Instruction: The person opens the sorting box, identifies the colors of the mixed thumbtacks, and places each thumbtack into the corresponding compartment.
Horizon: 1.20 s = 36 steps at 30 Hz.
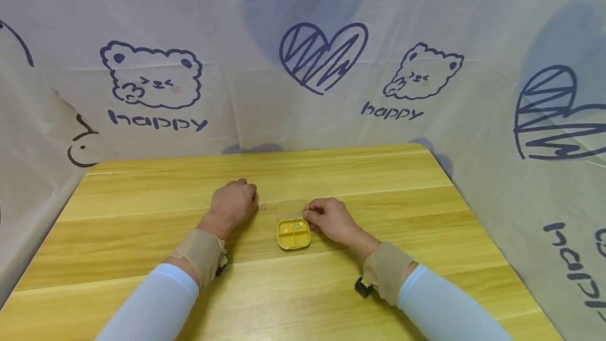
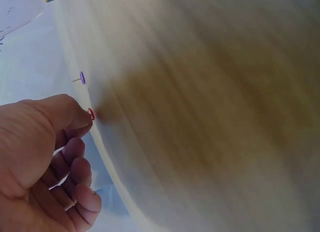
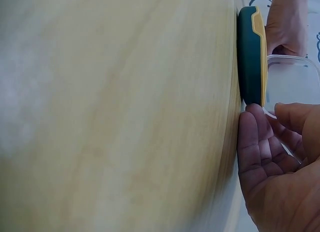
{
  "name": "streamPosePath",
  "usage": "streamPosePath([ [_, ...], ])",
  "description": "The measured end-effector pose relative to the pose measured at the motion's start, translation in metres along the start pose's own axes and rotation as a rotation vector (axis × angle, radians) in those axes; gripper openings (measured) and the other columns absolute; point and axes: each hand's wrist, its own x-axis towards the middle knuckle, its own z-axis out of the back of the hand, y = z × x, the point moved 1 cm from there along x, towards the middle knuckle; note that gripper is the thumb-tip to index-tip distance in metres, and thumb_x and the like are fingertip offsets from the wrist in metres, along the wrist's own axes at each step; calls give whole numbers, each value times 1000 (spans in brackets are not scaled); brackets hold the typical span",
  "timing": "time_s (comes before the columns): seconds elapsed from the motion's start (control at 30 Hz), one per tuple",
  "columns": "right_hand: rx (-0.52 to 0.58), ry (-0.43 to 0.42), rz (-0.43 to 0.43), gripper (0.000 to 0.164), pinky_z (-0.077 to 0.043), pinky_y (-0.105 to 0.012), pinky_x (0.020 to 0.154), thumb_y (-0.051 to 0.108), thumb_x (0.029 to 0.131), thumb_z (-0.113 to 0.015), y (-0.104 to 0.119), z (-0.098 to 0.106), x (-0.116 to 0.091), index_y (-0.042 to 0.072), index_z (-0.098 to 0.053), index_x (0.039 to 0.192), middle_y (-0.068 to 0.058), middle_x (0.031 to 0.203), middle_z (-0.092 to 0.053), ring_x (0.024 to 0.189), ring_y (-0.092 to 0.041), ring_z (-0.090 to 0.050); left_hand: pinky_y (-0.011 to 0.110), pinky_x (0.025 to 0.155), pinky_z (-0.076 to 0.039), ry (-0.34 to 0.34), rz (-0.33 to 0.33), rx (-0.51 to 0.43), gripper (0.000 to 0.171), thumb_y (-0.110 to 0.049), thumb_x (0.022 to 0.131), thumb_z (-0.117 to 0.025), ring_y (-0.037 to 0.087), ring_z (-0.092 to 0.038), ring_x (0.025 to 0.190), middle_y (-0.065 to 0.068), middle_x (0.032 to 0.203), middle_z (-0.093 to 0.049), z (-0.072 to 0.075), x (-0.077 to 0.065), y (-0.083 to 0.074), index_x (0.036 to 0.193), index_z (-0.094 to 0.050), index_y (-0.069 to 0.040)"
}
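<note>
In the middle of the table, a small yellow pill box with compartments and a dark green base stands with its clear lid raised. My right hand pinches the lid's right edge between thumb and finger; the other fingertips are right at the box's end in the right wrist view. Left of the box, my left hand pinches a red thumbtack at thumb and fingertip, close over the table. Between that hand and the box lies a purple thumbtack, its pin pointing sideways. A small pale green thing sits in the back right compartment.
The wood-grain table ends at a white cloth printed with bears and hearts, hanging behind and at the sides. Both wrists carry tan wraps with small dark devices under them.
</note>
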Motion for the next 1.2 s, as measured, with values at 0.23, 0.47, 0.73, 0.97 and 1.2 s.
streamPosePath([
  [0.23,-6,0,-4,14,-58,-34,64,18,95,-62,1,0,0,7,-71,96,-10,84,-70,74,-24,-65,43,60,-51,19,28,-37,11,-16,86,-55,21,-54,68,4,77,-54,4,-2,2,78,-61,-13],
  [0.47,-7,4,3,14,-58,-33,64,19,95,-63,1,0,-1,8,-71,95,-9,83,-69,72,-22,-65,40,63,-50,38,67,-103,11,-19,86,-57,19,-54,70,3,82,-58,13,-12,5,83,-66,-13],
  [0.73,-16,3,-1,14,-58,-33,63,20,94,-63,1,-1,-1,9,-71,94,-9,83,-69,72,-21,-64,38,61,-45,10,144,-261,10,-20,86,-56,21,-52,69,3,83,-59,24,-29,11,85,-64,-15],
  [0.97,-20,13,-3,14,-58,-32,64,21,95,-63,3,-1,0,10,-71,95,-8,84,-69,72,-21,-64,33,59,-41,-51,241,-529,16,-25,93,-54,20,-50,63,3,86,-67,33,-49,15,89,-64,-13],
  [1.2,-25,3,0,14,-58,-32,63,20,95,-63,3,0,-1,9,-71,94,-8,82,-69,70,-20,-64,32,58,-43,-43,371,-910,32,-37,98,-53,21,-48,68,12,96,-64,37,-65,14,104,-65,-9],
])
